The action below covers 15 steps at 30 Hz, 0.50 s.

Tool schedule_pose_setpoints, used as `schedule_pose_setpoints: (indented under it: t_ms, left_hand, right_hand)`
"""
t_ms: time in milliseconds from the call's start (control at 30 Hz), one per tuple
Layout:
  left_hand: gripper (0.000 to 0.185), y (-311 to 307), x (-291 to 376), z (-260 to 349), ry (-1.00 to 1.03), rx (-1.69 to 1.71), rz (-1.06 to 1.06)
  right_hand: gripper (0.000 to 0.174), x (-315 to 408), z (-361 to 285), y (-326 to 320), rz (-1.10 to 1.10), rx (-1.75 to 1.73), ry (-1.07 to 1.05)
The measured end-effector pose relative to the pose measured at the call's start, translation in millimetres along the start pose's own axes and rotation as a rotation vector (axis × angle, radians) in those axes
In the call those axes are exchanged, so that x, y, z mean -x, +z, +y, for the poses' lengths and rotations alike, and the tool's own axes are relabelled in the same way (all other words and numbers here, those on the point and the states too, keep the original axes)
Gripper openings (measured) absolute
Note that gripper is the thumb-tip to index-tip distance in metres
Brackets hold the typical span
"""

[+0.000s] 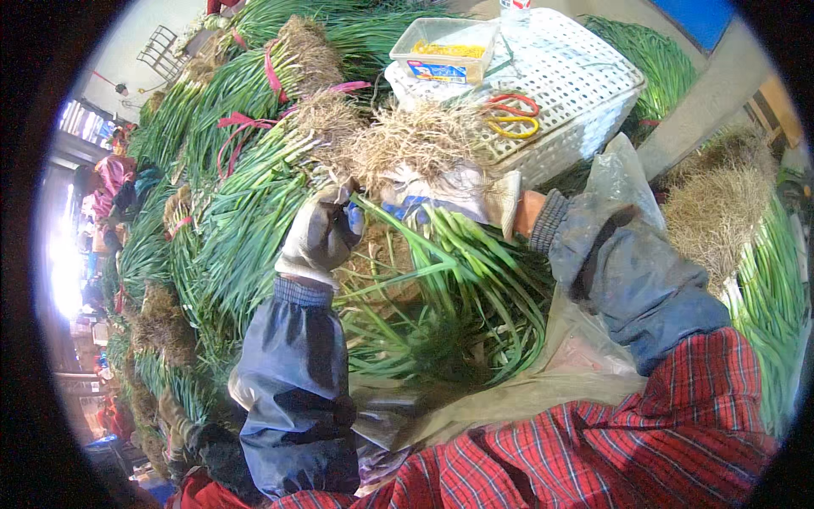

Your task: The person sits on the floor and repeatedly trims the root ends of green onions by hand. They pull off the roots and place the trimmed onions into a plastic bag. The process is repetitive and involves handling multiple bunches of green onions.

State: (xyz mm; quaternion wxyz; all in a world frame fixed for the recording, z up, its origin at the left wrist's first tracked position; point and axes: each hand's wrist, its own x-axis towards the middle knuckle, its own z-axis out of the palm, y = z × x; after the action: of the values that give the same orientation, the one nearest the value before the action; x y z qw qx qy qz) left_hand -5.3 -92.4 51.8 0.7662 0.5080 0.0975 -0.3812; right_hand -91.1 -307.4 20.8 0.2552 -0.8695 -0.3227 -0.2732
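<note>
My right hand [445,191], in a white glove with blue on it, is closed round a bunch of green onions [464,254] below its mass of dry roots. The green leaves hang down in front of me. My left hand [324,229], in a soiled white and blue glove, is at the left of that bunch with its fingers bent at a few green stalks. A larger heap of green onions [254,216] lies beside my left hand. Scissors [515,114] with red and yellow handles lie just beyond the roots, on an upturned white perforated plastic basket [572,70].
On the basket stand a clear plastic tub [445,51] of yellow rubber bands and a bottle [515,13]. Bundles tied with pink ribbon [273,70] are piled at the left. More onions [763,286] lie at the right. A co-worker's gloved hand [175,417] shows at the lower left.
</note>
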Motion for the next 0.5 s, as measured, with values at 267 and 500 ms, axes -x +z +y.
schedule_pose_setpoints:
  t_ms: [267,500]
  left_hand:
    - [0.009,7,19,-12,0.2,0.034,0.124]
    - [0.012,-5,33,-22,0.391,-0.453,0.09]
  right_hand:
    - [0.044,-18,-9,11,-0.03,-0.138,0.056]
    - [0.043,-29,-9,27,-0.062,-0.162,0.096]
